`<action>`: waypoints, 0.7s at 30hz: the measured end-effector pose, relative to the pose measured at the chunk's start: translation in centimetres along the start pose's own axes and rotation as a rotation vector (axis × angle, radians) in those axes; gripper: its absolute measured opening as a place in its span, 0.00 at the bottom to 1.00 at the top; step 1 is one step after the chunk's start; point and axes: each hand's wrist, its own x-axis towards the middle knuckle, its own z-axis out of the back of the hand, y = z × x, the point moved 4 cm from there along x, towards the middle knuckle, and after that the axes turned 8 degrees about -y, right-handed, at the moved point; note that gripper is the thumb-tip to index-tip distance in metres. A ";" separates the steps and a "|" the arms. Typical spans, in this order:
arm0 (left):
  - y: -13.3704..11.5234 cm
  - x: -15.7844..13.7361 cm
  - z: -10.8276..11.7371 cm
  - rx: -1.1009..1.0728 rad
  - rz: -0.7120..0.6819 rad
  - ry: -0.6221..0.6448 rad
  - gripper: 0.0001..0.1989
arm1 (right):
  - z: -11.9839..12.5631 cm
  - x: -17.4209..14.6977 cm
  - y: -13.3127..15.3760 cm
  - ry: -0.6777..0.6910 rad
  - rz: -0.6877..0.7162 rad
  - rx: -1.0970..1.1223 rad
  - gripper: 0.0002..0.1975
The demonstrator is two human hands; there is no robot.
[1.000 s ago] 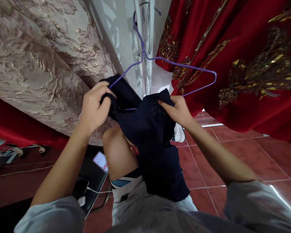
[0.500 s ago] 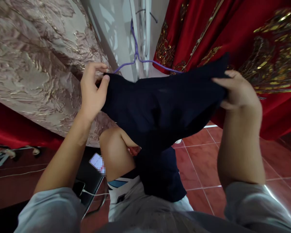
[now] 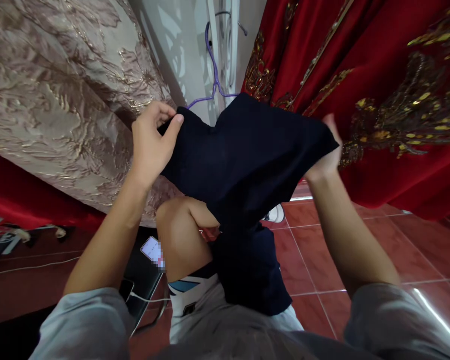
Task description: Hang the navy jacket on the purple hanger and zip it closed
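A dark navy garment (image 3: 255, 145) is stretched between my two hands, its lower part draped over my lap. My left hand (image 3: 153, 135) pinches its upper left corner between thumb and fingers. At the garment's right end, my right hand (image 3: 328, 155) holds it from behind, most of its fingers covered by the cloth. A purple clothes hanger (image 3: 216, 82) hangs behind the garment's top edge. The cloth covers the hanger's lower part, so I cannot tell whether the two are joined.
Pale pink embossed fabric (image 3: 60, 100) hangs at the left, red cloth with gold sequins (image 3: 382, 115) at the right. Between them stands a white rack (image 3: 234, 45). A lit phone (image 3: 152, 248) and another phone with a white cable (image 3: 126, 290) lie beside my leg. Red tiles (image 3: 307, 250) cover the floor.
My right hand has moved inward and turned, its fingers now going behind the cloth. The garment's right end has dropped, and a peak has risen near its middle.
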 end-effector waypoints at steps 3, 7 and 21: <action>0.2 0.7 -0.5 0.032 -0.009 0.016 0.14 | 0.5 1.9 2.5 -0.054 -0.040 0.092 0.40; 1.0 1.7 -1.1 0.059 0.002 0.021 0.15 | -0.7 2.8 6.5 -0.166 -0.039 0.071 0.35; -7.4 -2.9 -2.7 -0.281 -0.260 0.415 0.11 | -12.8 -5.0 0.9 0.345 0.351 -0.462 0.52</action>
